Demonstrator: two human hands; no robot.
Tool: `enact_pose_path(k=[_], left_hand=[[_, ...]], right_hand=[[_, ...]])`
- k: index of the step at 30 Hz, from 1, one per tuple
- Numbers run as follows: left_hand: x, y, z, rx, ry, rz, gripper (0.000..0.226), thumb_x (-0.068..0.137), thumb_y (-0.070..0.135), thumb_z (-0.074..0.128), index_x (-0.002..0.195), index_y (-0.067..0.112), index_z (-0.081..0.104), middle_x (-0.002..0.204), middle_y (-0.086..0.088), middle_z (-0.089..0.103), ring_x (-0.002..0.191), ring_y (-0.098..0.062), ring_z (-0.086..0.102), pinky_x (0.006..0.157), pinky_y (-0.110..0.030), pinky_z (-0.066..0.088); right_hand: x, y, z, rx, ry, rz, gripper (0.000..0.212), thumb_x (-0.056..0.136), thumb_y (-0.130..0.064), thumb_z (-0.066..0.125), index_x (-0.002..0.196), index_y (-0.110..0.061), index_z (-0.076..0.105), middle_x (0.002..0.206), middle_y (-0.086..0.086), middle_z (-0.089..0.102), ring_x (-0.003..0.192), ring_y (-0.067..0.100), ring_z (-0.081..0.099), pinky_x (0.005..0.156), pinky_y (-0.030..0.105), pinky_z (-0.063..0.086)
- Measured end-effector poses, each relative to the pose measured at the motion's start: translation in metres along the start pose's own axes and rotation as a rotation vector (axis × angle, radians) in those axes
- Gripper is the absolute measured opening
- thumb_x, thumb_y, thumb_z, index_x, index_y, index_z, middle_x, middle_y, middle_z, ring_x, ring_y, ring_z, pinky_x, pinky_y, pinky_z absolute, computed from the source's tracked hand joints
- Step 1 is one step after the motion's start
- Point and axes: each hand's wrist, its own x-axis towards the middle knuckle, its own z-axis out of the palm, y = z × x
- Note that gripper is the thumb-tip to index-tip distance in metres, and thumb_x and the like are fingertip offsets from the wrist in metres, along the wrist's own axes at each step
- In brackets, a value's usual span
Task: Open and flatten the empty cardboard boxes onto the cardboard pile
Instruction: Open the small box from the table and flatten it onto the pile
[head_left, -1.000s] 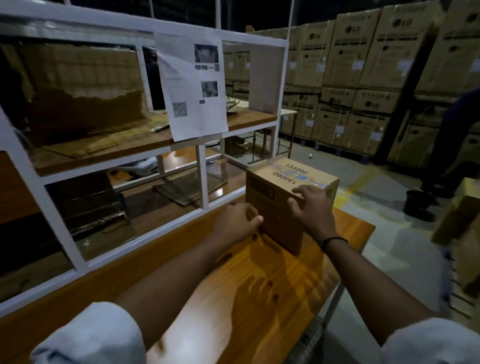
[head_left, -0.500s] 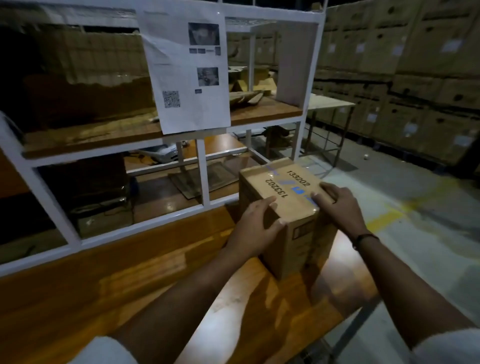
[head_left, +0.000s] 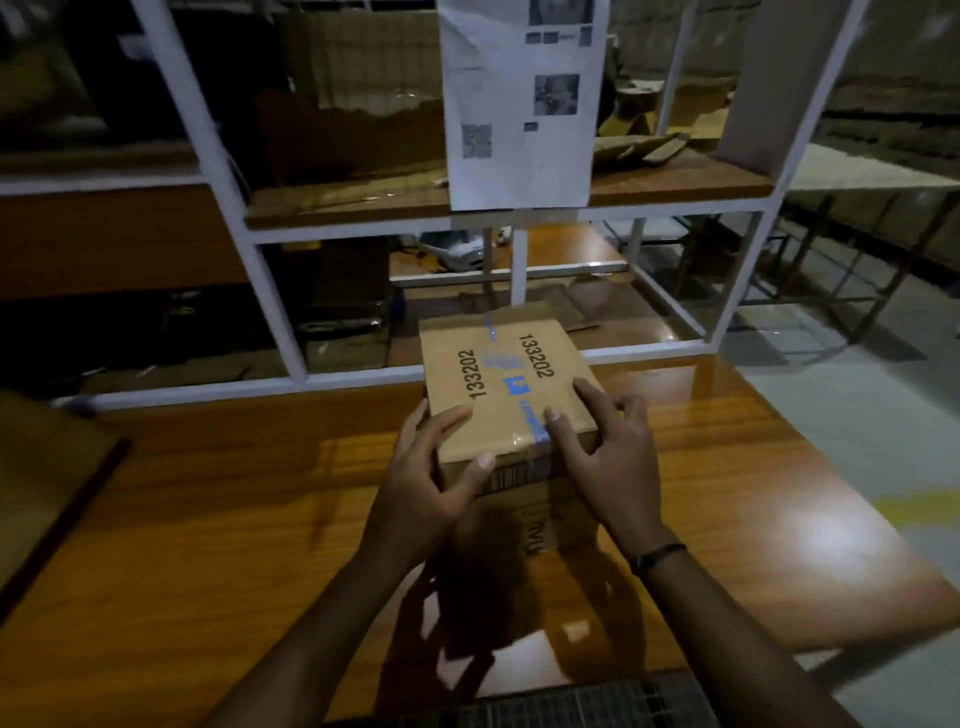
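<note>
A closed brown cardboard box (head_left: 498, 374), marked 133202 twice and sealed with blue-printed tape along its top seam, stands on the glossy wooden table (head_left: 218, 519). My left hand (head_left: 431, 478) clasps its near left corner, thumb on the front face, fingers on the top edge. On the near right corner rests my right hand (head_left: 608, 457), with the index finger pressed on the tape at the front edge. The box's lower front is hidden behind my hands.
A white metal rack (head_left: 280, 322) rises right behind the box, with a printed paper sheet (head_left: 519, 104) hanging from it and torn cardboard pieces (head_left: 639, 148) on its shelf. A flat board (head_left: 47, 467) lies at the table's left. Floor drops off to the right.
The box has been turned and drawn toward me, its top now squarely in view. Both hands shifted to its near corners, and my view tilted down and left.
</note>
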Motion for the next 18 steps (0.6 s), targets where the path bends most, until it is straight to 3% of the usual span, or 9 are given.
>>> enact_pose_path(k=[3,6,8,10,13,15,17,18], left_hand=[[-0.023,-0.005,-0.030,0.027,0.003,-0.052,0.057,0.090,0.044,0.073,0.141,0.054,0.048,0.164,0.013,0.022,0.142,-0.007,0.032,0.088,-0.012,0.048],[-0.040,-0.013,-0.057,0.029,-0.005,-0.074,0.059,0.091,0.042,0.072,0.143,0.054,0.046,0.163,0.013,0.025,0.143,-0.007,0.033,0.085,-0.007,0.046],[-0.049,-0.020,-0.071,0.015,0.005,-0.058,0.059,0.092,0.042,0.071,0.143,0.055,0.044,0.161,0.012,0.031,0.143,-0.009,0.037,0.091,-0.015,0.054],[-0.056,-0.026,-0.084,0.010,0.036,-0.066,0.059,0.094,0.041,0.069,0.144,0.056,0.043,0.159,0.012,0.034,0.142,-0.011,0.040,0.097,-0.033,0.058],[-0.067,-0.033,-0.098,-0.021,0.077,-0.089,0.063,0.096,0.034,0.068,0.150,0.050,0.038,0.158,0.012,0.037,0.136,-0.009,0.044,0.094,-0.032,0.057],[-0.077,-0.038,-0.104,-0.041,0.090,-0.092,0.071,0.096,0.032,0.067,0.154,0.052,0.030,0.158,0.010,0.038,0.136,-0.012,0.047,0.092,-0.028,0.058],[-0.085,-0.044,-0.108,-0.043,0.089,-0.103,0.081,0.096,0.032,0.068,0.156,0.057,0.019,0.161,0.007,0.037,0.138,-0.016,0.049,0.096,-0.035,0.058],[-0.089,-0.047,-0.109,-0.046,0.086,-0.116,0.086,0.096,0.031,0.069,0.156,0.059,0.014,0.162,0.007,0.037,0.139,-0.018,0.049,0.098,-0.039,0.057]], right_hand=[[-0.022,-0.021,0.017,0.057,-0.022,-0.029,0.063,0.088,-0.077,0.050,0.140,-0.041,0.053,0.122,-0.006,0.044,0.112,0.020,0.056,0.081,0.045,0.061],[-0.045,-0.039,0.033,0.088,-0.011,-0.030,0.062,0.090,-0.075,0.049,0.141,-0.040,0.051,0.128,-0.003,0.044,0.117,0.019,0.054,0.085,0.045,0.060],[-0.061,-0.051,0.042,0.108,-0.029,-0.030,0.065,0.090,-0.078,0.046,0.143,-0.041,0.048,0.135,-0.001,0.041,0.122,0.021,0.052,0.086,0.046,0.060],[-0.077,-0.060,0.049,0.124,-0.060,-0.052,0.066,0.090,-0.078,0.045,0.146,-0.043,0.043,0.143,-0.001,0.038,0.128,0.024,0.050,0.089,0.048,0.060],[-0.098,-0.074,0.054,0.117,-0.098,-0.096,0.066,0.093,-0.066,0.055,0.151,-0.042,0.034,0.153,-0.001,0.033,0.134,0.024,0.047,0.095,0.047,0.058],[-0.111,-0.082,0.055,0.131,-0.092,-0.116,0.074,0.094,-0.051,0.064,0.156,-0.039,0.026,0.159,-0.001,0.030,0.138,0.019,0.044,0.098,0.035,0.055],[-0.122,-0.084,0.057,0.161,-0.086,-0.118,0.086,0.093,-0.040,0.070,0.161,-0.037,0.016,0.163,-0.002,0.025,0.141,0.009,0.038,0.097,0.013,0.046],[-0.126,-0.082,0.058,0.168,-0.090,-0.114,0.092,0.093,-0.036,0.072,0.162,-0.038,0.011,0.165,-0.003,0.022,0.141,0.006,0.035,0.094,0.010,0.045]])
